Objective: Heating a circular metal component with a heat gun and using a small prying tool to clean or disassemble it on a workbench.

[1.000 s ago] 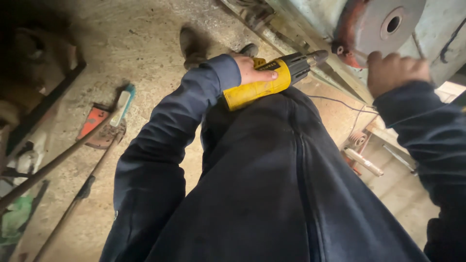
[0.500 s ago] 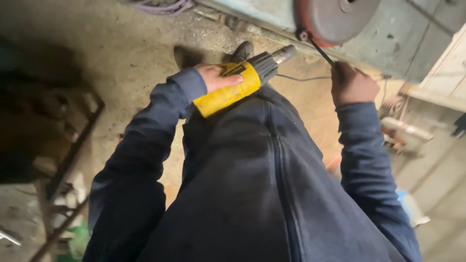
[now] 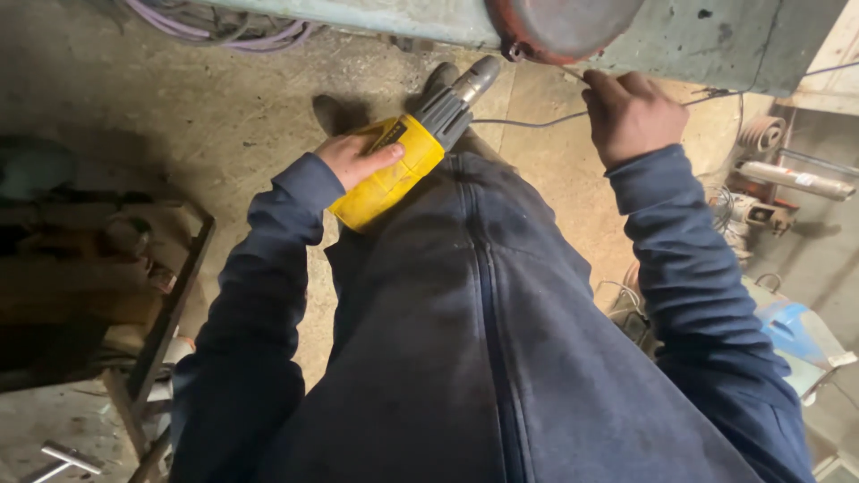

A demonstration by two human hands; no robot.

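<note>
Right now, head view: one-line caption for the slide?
Left hand holds a yellow power drill while right hand pinches a thin wire below a rusty red disc.

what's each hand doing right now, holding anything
Left hand: closed around the yellow drill.
Right hand: closed, pinching a thin wire below the round reddish disc.

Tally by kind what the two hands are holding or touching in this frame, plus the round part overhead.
Yellow power drill, in left hand: 1
Thin wire, at right hand: 1
Red round disc: 1
Total: 3
</note>
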